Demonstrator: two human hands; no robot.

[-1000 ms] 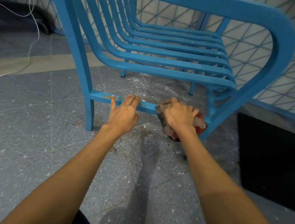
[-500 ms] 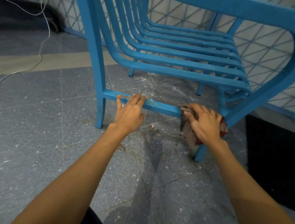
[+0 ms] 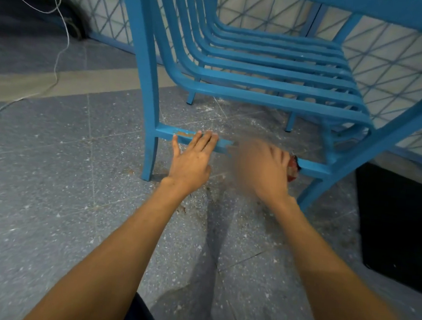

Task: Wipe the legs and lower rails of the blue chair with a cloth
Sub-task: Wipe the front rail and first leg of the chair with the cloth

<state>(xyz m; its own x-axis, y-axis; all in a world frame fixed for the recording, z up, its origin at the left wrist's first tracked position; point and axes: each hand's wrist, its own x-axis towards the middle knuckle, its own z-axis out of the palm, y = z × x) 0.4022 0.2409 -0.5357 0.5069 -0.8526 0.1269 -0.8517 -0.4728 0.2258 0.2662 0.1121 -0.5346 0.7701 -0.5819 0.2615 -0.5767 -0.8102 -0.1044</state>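
Leftward along the lower rail [image 3: 314,168] the right hand [image 3: 262,169] has swept the cloth [image 3: 293,167] (grip too blurred to tell), nearing the left hand [image 3: 192,158], laid flat with straight fingers [image 3: 207,140] on the same rail. Risk: the stroke bumps those fingers, or stops short of the brown smear [image 3: 183,133] left of them.

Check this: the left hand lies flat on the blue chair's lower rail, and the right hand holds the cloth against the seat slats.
One slip. The head view shows the right hand holding the cloth against the same lower rail, not the seat slats. The left hand does lie flat on it.
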